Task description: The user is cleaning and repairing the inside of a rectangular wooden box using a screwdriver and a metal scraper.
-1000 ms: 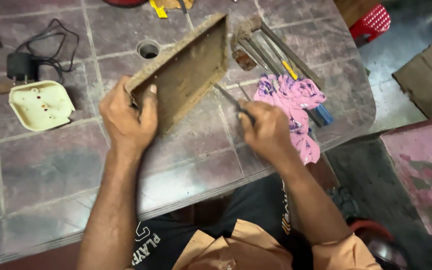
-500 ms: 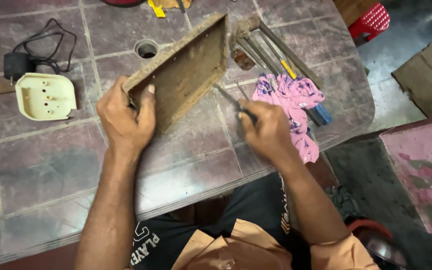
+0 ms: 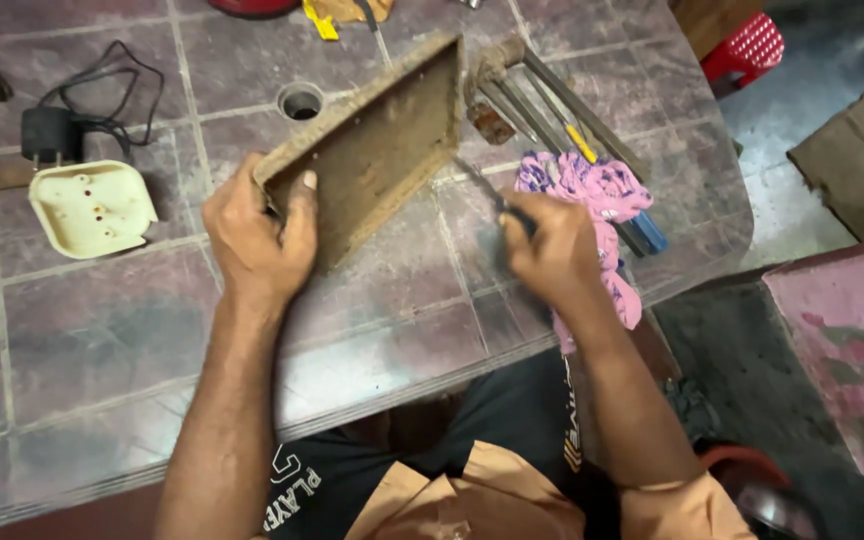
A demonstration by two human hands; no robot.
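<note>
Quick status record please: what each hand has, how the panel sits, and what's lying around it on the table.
left hand: grips the lower corner of the rusty metal panel
rusty metal panel: tilted up on edge over the tiled table
right hand: closed on a thin dark tool, tip at the panel's edge
right of panel: pink cloth, long metal tools
left of panel: cream plastic cover, black adapter with cable

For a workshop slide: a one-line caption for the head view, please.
Left hand tilts a rusty metal panel on a tiled table; right hand works a thin tool against it.
</note>
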